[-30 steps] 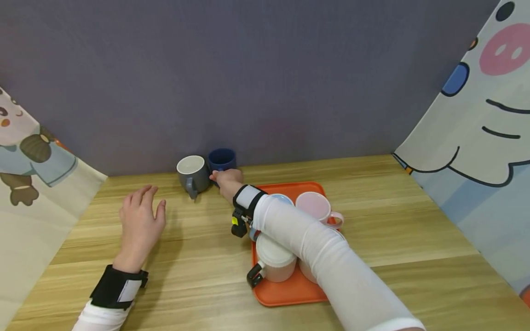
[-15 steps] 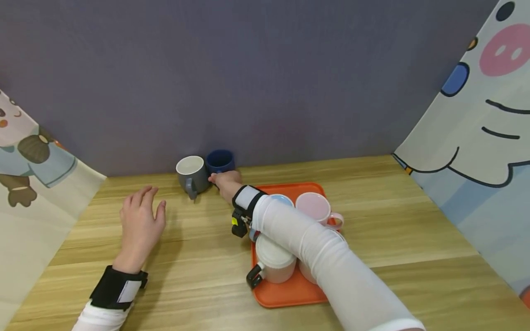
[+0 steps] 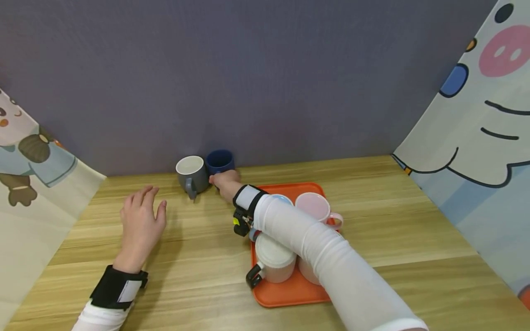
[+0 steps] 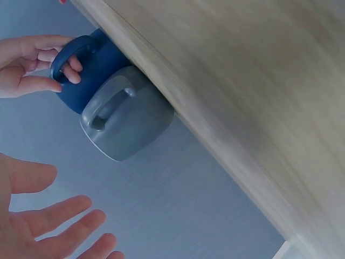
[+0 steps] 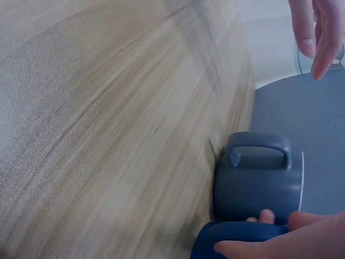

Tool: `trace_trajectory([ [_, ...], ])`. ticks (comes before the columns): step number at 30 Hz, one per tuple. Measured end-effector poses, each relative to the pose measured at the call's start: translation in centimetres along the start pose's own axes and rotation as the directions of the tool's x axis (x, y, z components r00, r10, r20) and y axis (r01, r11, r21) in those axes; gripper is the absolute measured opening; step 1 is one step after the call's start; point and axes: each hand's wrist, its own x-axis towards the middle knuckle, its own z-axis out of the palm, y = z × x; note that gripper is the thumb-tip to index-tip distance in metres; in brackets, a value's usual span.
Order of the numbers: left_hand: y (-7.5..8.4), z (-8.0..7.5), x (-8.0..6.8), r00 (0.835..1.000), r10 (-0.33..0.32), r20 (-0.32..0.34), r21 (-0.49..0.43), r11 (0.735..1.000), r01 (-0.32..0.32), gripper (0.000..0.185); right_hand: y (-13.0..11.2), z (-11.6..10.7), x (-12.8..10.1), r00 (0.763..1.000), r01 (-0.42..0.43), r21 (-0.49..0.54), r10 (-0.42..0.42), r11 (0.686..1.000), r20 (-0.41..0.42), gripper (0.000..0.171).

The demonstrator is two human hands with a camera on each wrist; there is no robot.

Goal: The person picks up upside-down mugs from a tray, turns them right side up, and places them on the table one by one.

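Note:
A dark blue mug [image 3: 220,160] stands upright at the back of the table, against the grey mug [image 3: 192,177] with a white inside. My right hand [image 3: 226,184] reaches across to the blue mug and grips its handle. In the left wrist view, fingers of the right hand [image 4: 33,66] pass through the blue handle, with the thumb at its outer side. My left hand [image 3: 141,225] is held over the table at the left, fingers spread and holding nothing. The grey mug's handle [image 5: 259,141] points toward the front.
Under my right forearm lies an orange tray [image 3: 285,296]. It bears a white mug [image 3: 275,262] with a black handle, a pink mug [image 3: 313,207] and other mugs partly hidden by the sleeve. A grey wall [image 3: 265,82] rises right behind the table.
The blue mug and my right hand have shifted very slightly left, toward the grey mug. My left hand has stayed in place.

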Motion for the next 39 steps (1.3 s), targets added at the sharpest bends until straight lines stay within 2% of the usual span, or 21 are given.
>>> trace_trajectory([
  [3,0.0,0.0,0.0,1.0,0.002,0.003,-0.002,1.0,-0.002,0.034,-0.2,-0.1,-0.3,1.0,-0.006,-0.063,0.006,0.998,0.006,0.024],
  [7,0.0,0.1,0.0,1.0,0.006,0.004,-0.002,1.0,-0.006,0.034,-0.4,-0.1,-0.5,0.999,-0.006,-0.076,0.008,0.997,0.031,0.041],
  [13,-0.1,0.2,0.0,1.0,0.024,-0.004,0.004,1.0,-0.023,0.034,-0.6,0.0,-0.4,0.993,0.0,0.002,0.0,1.0,0.119,0.047],
  [18,-0.1,0.3,0.2,0.999,0.032,-0.016,0.006,0.999,-0.032,0.033,-1.5,-0.5,-1.1,0.973,-0.003,0.037,-0.006,0.999,0.232,0.052],
  [23,0.1,0.4,0.3,0.999,0.038,-0.017,0.014,0.999,-0.038,0.032,-3.0,-2.6,-2.8,0.933,-0.039,0.112,-0.004,0.993,0.359,0.066],
  [25,0.2,0.4,0.3,0.999,0.037,-0.013,0.016,0.999,-0.036,0.032,-3.6,-3.8,-3.4,0.908,-0.075,0.134,0.013,0.988,0.419,0.071],
  [28,0.4,0.6,0.4,0.999,0.032,-0.004,0.013,0.999,-0.032,0.033,-4.4,-5.5,-3.9,0.867,-0.117,0.111,0.047,0.987,0.497,0.075],
  [31,0.6,0.8,0.5,1.0,0.028,0.003,0.011,1.0,-0.028,0.033,-5.1,-6.8,-4.3,0.841,-0.125,0.073,0.067,0.989,0.537,0.072],
  [35,0.7,1.2,0.8,0.999,0.032,-0.001,0.009,0.999,-0.032,0.034,-5.8,-7.9,-4.5,0.836,-0.056,0.043,0.023,0.998,0.549,0.065],
  [37,0.8,1.5,0.9,0.999,0.038,-0.001,0.008,0.999,-0.038,0.034,-6.0,-8.5,-4.5,0.839,0.027,0.005,-0.025,1.0,0.543,0.062],
  [39,1.0,1.6,1.0,0.999,0.042,0.005,0.003,0.999,-0.042,0.034,-6.1,-9.2,-4.3,0.84,0.147,-0.053,-0.096,0.988,0.534,0.056],
])
